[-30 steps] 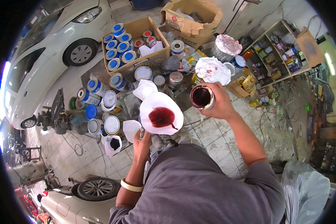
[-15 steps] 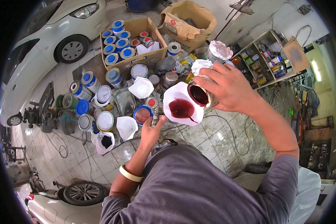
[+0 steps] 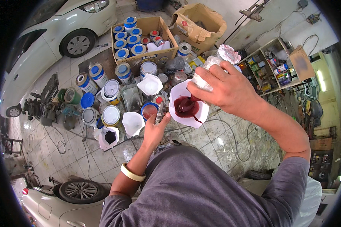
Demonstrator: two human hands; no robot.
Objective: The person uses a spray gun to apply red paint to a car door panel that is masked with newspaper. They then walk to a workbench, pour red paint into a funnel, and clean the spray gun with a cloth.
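Your right hand gripped the tilted paint can, paper funnel at eight o'clock; your left hand clasped a metal fitting.

I see a dark gray T-shirt with short sleeves, and a smooth, cream-colored bangle.

Dark red liquid is gleaming glossily in the smooth white cup; the cardboard box is looking matt, the car is shining, and the cloth shirt is showing dull.
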